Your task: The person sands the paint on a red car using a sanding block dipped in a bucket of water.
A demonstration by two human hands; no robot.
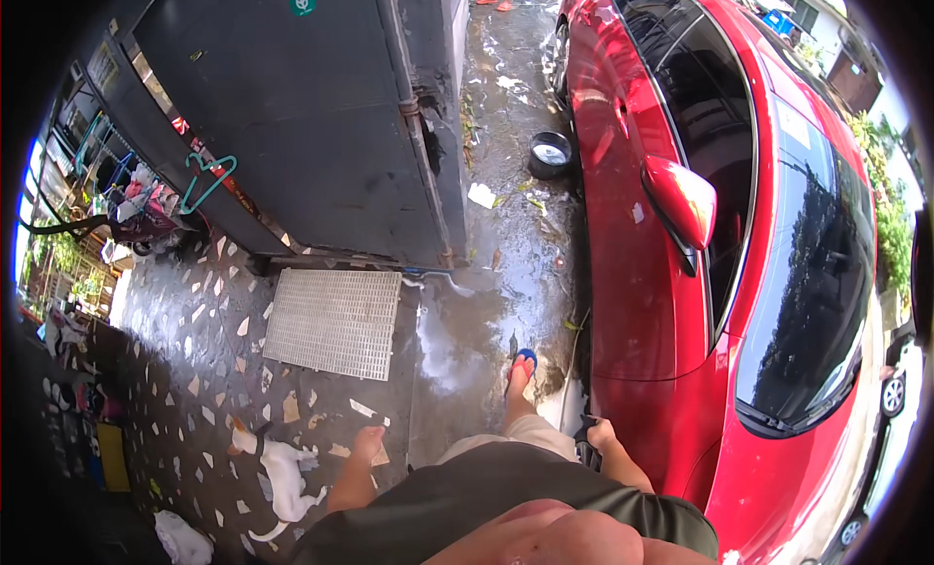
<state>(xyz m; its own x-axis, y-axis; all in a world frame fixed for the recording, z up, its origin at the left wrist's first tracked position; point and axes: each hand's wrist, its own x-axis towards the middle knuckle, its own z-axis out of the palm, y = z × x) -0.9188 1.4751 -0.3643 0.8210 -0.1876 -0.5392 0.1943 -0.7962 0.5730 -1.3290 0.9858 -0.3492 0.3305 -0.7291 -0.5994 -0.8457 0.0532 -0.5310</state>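
My left hand (pixel 369 441) hangs at my left side, over the stone-chip floor. Its fingers look curled in, with nothing visible in them. On the other side, my right hand (pixel 602 433) is closed beside the red car's (pixel 637 322) front wheel area. A dark object (pixel 586 432) shows at its fingertips, too small and shaded to name. One of my feet, in a blue slipper (pixel 526 355), stands on the wet concrete close to the car. A black bucket (pixel 551 157) with something whitish inside stands farther ahead against the car's side.
A grey metal gate (pixel 292 118) fills the left front, with a pale slotted mat (pixel 333 322) at its foot. A white dog (pixel 284 473) with a dark collar is on the floor at left. A turquoise hanger (pixel 209 181) hangs by the gate. Another person's feet (pixel 496 1) show far ahead.
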